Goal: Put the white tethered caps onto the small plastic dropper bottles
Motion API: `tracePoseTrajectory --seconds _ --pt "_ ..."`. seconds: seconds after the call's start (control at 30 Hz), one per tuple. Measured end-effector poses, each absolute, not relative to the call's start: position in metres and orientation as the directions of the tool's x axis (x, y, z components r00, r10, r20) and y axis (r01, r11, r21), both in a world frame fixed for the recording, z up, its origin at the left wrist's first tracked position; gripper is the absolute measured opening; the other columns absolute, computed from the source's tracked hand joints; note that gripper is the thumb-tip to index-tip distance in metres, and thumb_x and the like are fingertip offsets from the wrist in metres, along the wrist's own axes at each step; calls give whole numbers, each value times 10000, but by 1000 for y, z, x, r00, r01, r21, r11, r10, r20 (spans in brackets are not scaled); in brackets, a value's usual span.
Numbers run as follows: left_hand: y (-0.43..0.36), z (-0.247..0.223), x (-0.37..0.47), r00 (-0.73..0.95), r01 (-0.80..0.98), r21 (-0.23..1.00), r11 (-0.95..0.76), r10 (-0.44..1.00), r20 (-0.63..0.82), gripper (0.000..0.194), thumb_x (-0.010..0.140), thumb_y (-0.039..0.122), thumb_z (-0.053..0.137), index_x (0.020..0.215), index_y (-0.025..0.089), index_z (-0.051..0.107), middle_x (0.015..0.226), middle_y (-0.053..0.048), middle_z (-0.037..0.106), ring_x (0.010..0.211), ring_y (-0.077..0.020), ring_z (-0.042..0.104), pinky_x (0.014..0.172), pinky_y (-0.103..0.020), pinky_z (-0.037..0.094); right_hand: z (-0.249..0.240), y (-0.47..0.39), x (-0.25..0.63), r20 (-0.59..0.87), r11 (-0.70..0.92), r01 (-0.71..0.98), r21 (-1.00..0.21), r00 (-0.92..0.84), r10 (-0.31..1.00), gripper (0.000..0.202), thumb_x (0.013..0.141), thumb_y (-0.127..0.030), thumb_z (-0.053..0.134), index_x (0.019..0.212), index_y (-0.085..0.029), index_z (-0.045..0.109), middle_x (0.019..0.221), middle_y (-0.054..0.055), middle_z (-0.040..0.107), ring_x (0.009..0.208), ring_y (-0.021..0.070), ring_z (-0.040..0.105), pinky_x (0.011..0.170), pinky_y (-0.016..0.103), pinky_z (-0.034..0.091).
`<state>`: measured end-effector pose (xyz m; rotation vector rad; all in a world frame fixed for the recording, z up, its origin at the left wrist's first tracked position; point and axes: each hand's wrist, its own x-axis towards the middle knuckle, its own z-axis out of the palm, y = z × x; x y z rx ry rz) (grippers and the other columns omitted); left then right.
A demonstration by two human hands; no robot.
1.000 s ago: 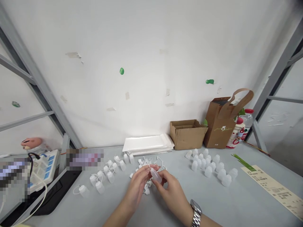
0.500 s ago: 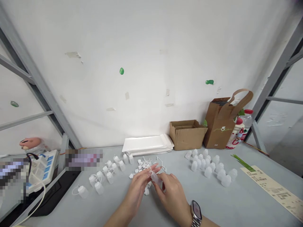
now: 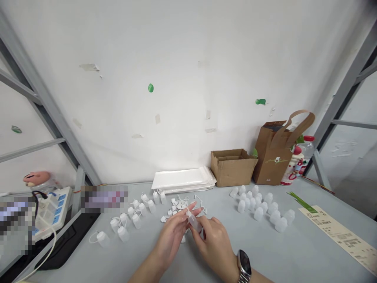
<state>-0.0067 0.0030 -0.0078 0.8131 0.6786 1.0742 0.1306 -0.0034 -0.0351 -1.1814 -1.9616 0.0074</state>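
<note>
A small translucent plastic squeeze bottle [image 3: 195, 223] is held tilted between my two hands, its top toward the upper left. My right hand [image 3: 215, 239] is closed around the bottle body with thumb and fingers. The fingers of my left hand [image 3: 173, 232] are closed at the white top of the bottle; the exact grip is partly hidden. Just behind and under the hands lies a pile of loose white caps [image 3: 179, 203] with straps. Left of them stand several capped bottles [image 3: 136, 221] with looped straps. Several bottles without straps [image 3: 258, 214] stand to the right.
At the wall are white flat envelopes [image 3: 182, 180], an open cardboard box [image 3: 235, 173] and a brown paper bag [image 3: 269, 167]. A printed paper strip [image 3: 341, 236] lies at right. A power strip [image 3: 59, 208] with cables and a black mat [image 3: 70, 237] are at left.
The bottle has turned slightly in my hands, so that more of its body shows. My left fingers have shifted a little at its top. Everything else stays in place.
</note>
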Motion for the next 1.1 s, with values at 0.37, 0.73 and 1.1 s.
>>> tracePoseTrajectory --seconds 0.37,0.73,1.1 --pt "7 -8 -6 364 -552 776 306 925 -106 310 742 172 482 1007 137 639 987 -104 683 975 -241 578 877 -362 369 -25 -4 128 220 263 352 -898 -160 962 139 778 -306 553 700 -196 519 582 -25 560 524 117 480 501 221 349" --pt "8 -9 -4 383 -504 823 262 922 -59 195 760 203 462 887 143 598 991 -120 641 866 -277 601 516 -307 465 -26 5 124 -78 -106 -82 -991 -282 956 362 628 -469 688 625 -179 471 421 -62 523 305 49 370 312 176 268" --pt "4 1 -5 401 -458 859 231 915 -33 169 764 247 483 810 154 616 832 -72 646 607 -191 598 566 -322 456 -19 7 126 -63 -146 -197 -969 -376 925 321 616 -410 711 668 -149 533 381 -70 518 286 44 348 306 177 227"
